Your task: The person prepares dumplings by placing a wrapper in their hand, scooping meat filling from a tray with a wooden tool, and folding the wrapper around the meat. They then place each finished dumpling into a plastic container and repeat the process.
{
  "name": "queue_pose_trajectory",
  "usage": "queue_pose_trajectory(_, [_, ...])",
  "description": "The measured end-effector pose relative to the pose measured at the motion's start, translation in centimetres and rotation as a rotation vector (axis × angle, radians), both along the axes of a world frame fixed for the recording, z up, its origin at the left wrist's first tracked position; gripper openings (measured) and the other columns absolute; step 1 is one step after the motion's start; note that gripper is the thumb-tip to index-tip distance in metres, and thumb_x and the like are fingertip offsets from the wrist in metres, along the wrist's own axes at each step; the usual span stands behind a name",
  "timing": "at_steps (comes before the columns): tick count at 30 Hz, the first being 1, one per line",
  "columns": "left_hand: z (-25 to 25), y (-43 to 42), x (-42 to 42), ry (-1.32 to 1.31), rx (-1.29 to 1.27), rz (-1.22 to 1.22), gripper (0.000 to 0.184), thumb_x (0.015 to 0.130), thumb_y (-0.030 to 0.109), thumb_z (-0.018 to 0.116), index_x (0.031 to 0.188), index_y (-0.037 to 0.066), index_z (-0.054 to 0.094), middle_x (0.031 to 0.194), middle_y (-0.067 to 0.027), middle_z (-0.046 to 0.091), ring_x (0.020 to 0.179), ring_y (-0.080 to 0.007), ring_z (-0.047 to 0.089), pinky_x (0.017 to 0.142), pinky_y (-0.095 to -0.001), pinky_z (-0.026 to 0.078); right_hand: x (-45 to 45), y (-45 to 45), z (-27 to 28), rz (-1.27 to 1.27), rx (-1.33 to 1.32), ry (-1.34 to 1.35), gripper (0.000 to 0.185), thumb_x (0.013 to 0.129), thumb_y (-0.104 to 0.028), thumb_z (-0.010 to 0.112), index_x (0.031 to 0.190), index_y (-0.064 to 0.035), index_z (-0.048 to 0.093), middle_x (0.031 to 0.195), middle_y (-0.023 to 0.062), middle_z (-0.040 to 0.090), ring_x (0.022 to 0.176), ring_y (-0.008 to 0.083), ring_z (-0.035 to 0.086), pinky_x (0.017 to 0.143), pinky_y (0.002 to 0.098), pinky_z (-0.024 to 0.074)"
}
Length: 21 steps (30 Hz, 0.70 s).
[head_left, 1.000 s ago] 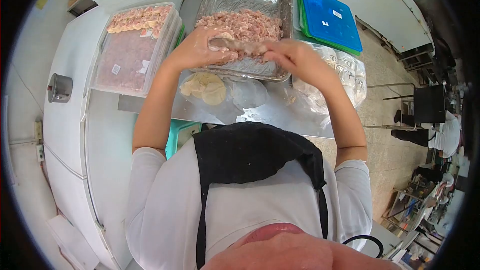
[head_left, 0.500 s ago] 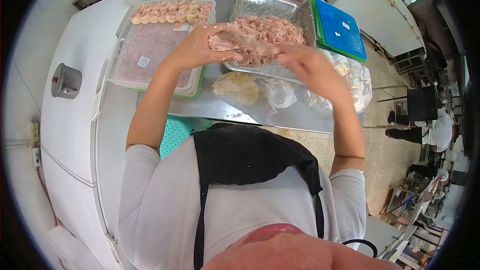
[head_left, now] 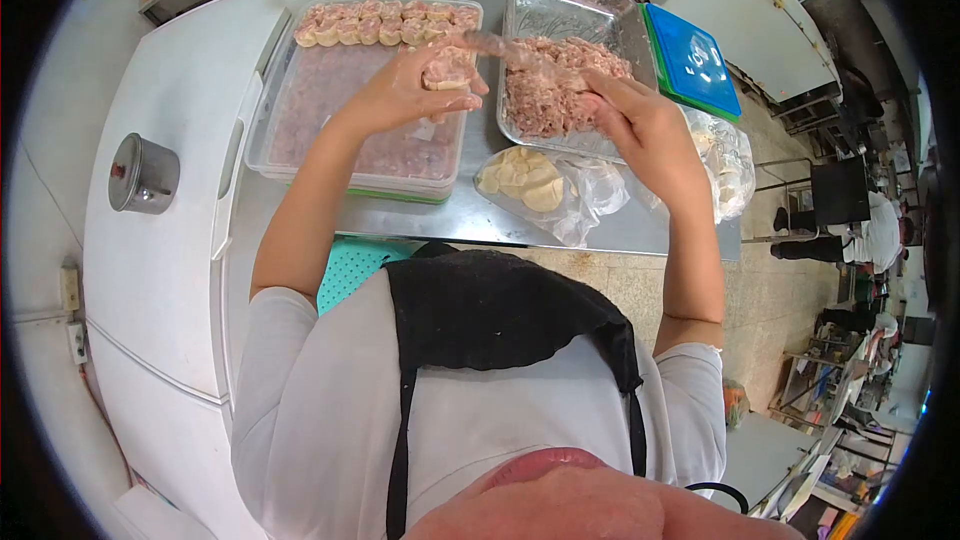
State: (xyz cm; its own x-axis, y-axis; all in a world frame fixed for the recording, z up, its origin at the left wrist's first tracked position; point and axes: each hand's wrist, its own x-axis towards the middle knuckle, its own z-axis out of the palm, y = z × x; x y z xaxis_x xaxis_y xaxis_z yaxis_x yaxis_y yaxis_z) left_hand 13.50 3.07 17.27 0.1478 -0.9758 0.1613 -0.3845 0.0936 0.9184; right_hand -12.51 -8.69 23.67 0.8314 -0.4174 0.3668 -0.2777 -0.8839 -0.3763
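Observation:
In my left hand (head_left: pixel 420 88) is a meat-filled dumpling (head_left: pixel 448 70), cupped over the right side of a clear plastic box (head_left: pixel 350 165). Rows of similar filled dumplings (head_left: pixel 375 22) line the far end of that box. My right hand (head_left: pixel 635 115) grips a blurred spatula (head_left: pixel 490 44) at the ground meat (head_left: pixel 555 90). The meat lies in the near part of a metal tray (head_left: pixel 650 40). Round dough wrappers (head_left: pixel 527 178) rest on plastic in front of the tray.
Blue and green lids (head_left: pixel 695 60) and plastic-bagged items (head_left: pixel 728 155) are right of the tray. A metal pot (head_left: pixel 145 175) stands on the white surface at left. Another person (head_left: pixel 875 235) is far right.
The view has shifted, so the box and tray appear further right. My left hand with the dumpling is now over the box, away from the meat; my right hand remains by the meat.

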Motion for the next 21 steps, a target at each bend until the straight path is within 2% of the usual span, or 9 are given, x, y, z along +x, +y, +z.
queue_pose_trajectory(5, [-1.2,0.0,1.8,0.111,-0.074,-0.090,0.044,0.075,0.026,0.078,0.110,0.006,0.061,0.079,-0.0026,0.070,0.062,-0.0109,0.057,0.054,-0.0247,0.046,3.0,2.4,-3.6,0.038,0.063,0.096,0.032,0.093,-0.029,0.053,0.116,-0.0073,0.059,0.101,0.0171,0.065,0.089,0.0356,0.063,0.076,0.0429,0.0500])
queue_pose_trajectory(7, [-1.6,-0.1,3.1,-0.315,-0.119,-0.032,0.047,0.073,0.030,0.079,0.111,0.007,0.061,0.083,-0.0068,0.068,0.068,-0.0160,0.059,0.063,-0.0290,0.047,2.9,2.0,-4.3,0.029,0.088,0.089,0.031,0.093,-0.028,0.054,0.115,-0.0067,0.060,0.101,0.0171,0.065,0.090,0.0362,0.062,0.077,0.0422,0.0498])
queue_pose_trajectory(9, [-1.7,0.5,4.4,-0.340,-0.086,-0.051,0.047,0.073,0.030,0.078,0.110,0.008,0.061,0.086,-0.0090,0.067,0.074,-0.0184,0.059,0.069,-0.0306,0.047,2.0,1.4,-5.1,0.024,0.121,0.081,0.030,0.093,-0.027,0.054,0.114,-0.0060,0.060,0.100,0.0171,0.065,0.091,0.0369,0.062,0.078,0.0416,0.0496])
queue_pose_trajectory(11, [-2.0,0.7,6.0,-0.366,-0.051,-0.077,0.047,0.072,0.031,0.077,0.110,0.009,0.061,0.090,-0.0112,0.066,0.079,-0.0207,0.059,0.074,-0.0322,0.046,-0.2,0.7,-6.0,-0.073,0.175,-0.014,0.034,0.093,-0.022,0.057,0.118,0.0006,0.058,0.095,0.0141,0.066,0.084,0.0256,0.064,0.074,0.0324,0.0481])
queue_pose_trajectory(12, [-2.2,0.5,7.0,-0.373,0.076,-0.038,0.048,0.072,0.028,0.077,0.111,0.007,0.060,0.096,-0.0093,0.065,0.087,-0.0185,0.058,0.078,-0.0324,0.047,-1.5,0.2,-6.9,-0.075,0.177,-0.014,0.034,0.093,-0.022,0.057,0.118,0.0006,0.058,0.095,0.0141,0.066,0.084,0.0256,0.064,0.074,0.0324,0.0481])
queue_pose_trajectory(14, [-3.2,0.0,8.2,-0.379,0.205,0.001,0.049,0.071,0.025,0.076,0.113,0.005,0.059,0.102,-0.0075,0.064,0.095,-0.0163,0.058,0.082,-0.0325,0.047,-4.3,-0.5,-9.4,-0.254,0.406,-0.066,0.035,0.094,-0.021,0.057,0.120,0.0017,0.058,0.082,0.0044,0.062,0.074,0.0121,0.057,0.065,0.0245,0.0444])
queue_pose_trajectory(16, [-4.9,-0.8,8.7,-0.613,0.051,0.168,0.047,0.073,0.021,0.072,0.115,0.005,0.058,0.113,-0.0119,0.062,0.102,-0.0224,0.059,0.085,-0.0345,0.048,-7.0,-0.5,-10.4,-0.338,0.497,-0.068,0.034,0.094,-0.021,0.057,0.119,0.0009,0.059,0.083,0.0044,0.062,0.073,0.0113,0.055,0.066,0.0252,0.0447])
queue_pose_trajectory(19, [-5.9,-2.9,9.1,-0.532,0.073,0.158,0.055,0.074,0.019,0.069,0.125,0.006,0.053,0.125,-0.0189,0.056,0.110,-0.0309,0.057,0.091,-0.0381,0.046,-9.5,0.2,-10.4,-0.473,0.645,-0.106,0.033,0.093,-0.021,0.058,0.117,0.0007,0.060,0.083,0.0022,0.061,0.070,0.0092,0.051,0.065,0.0241,0.0437])
queue_pose_trajectory(21, [-5.6,-3.5,7.9,-0.599,0.069,0.220,0.063,0.075,0.020,0.069,0.132,0.008,0.046,0.113,-0.0207,0.059,0.103,-0.0329,0.058,0.088,-0.0399,0.046,-10.6,-0.1,-10.5,-0.524,0.705,-0.143,0.033,0.093,-0.022,0.058,0.117,0.0012,0.061,0.082,0.0001,0.059,0.068,0.0079,0.048,0.063,0.0224,0.0425])
